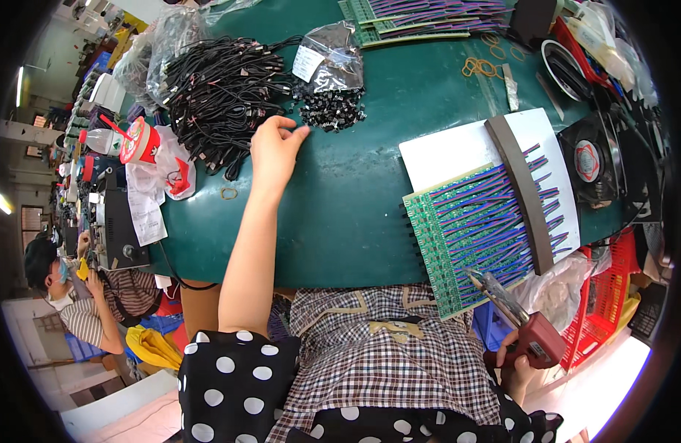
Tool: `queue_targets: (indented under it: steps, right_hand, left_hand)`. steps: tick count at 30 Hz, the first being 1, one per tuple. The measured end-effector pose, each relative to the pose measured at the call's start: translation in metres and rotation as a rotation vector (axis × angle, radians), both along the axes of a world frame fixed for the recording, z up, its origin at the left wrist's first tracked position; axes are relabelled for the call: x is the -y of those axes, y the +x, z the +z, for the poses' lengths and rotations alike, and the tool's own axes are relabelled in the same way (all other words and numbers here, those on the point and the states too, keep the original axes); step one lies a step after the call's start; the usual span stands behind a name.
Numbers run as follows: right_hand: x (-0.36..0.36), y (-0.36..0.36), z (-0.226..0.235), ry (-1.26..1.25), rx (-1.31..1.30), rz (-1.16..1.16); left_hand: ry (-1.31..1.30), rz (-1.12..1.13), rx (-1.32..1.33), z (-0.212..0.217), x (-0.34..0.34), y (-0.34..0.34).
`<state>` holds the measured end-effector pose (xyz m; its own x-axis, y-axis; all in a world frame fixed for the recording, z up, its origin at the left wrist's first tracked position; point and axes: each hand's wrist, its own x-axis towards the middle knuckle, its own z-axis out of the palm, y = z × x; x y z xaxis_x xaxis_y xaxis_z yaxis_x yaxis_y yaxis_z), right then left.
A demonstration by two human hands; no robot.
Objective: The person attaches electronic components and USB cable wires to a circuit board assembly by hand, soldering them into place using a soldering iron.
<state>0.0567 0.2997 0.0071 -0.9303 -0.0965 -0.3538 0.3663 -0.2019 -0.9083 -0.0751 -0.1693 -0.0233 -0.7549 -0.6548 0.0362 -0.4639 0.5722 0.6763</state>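
Green circuit-board panel (438,247) could be scorched if maroon soldering gun (543,340), gripped in right hand (519,373) (4 o'clock), slips; left hand (274,151) half-spread

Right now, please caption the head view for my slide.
Left hand beside small black parts; right hand holding a maroon tool near a green circuit board.

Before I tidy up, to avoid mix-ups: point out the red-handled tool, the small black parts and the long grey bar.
Red-handled tool (542,341), head view: the red handle.
Small black parts (330,110), head view: middle of the pile.
Long grey bar (521,193), head view: midway along it.
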Motion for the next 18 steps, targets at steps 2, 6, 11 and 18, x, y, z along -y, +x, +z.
queue_targets:
  steps: [2,6,11,18]
  right_hand:
    - [-0.001,0.001,-0.001,-0.001,0.003,-0.006]
    - [-0.003,0.002,-0.002,-0.029,-0.037,0.046]
    - [-0.009,0.003,-0.001,-0.069,-0.005,0.086]
    - [-0.015,0.004,-0.004,-0.1,0.013,0.114]
  left_hand:
    - [0.032,-0.005,0.062,0.003,0.008,-0.009]
    - [0.105,-0.229,0.19,0.013,0.021,-0.016]
    - [0.125,-0.251,0.164,0.02,0.018,0.001]
    - [0.647,-0.336,0.034,0.025,-0.047,0.056]
